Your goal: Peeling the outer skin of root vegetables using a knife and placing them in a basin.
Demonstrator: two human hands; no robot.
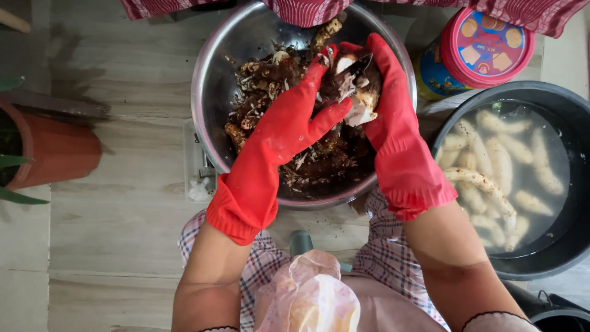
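Pale wooden plank floor (123, 203) in soft daylight, terracotta plant pot (52, 150) at its left edge.

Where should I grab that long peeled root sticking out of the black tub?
Grip the long peeled root near its left end, coming from above on the tub's left side. That end lies highest above the water, while its far end curves down among the other peeled roots.

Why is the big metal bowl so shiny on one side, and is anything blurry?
In the head view, light glares off the inner wall of the metal bowl; the water in the black tub looks cloudy, dimming the pale peeled roots; the left hand and right hand in red gloves look sharp, while the plastic bag nearest the camera is soft; straight floorboards show little distortion.
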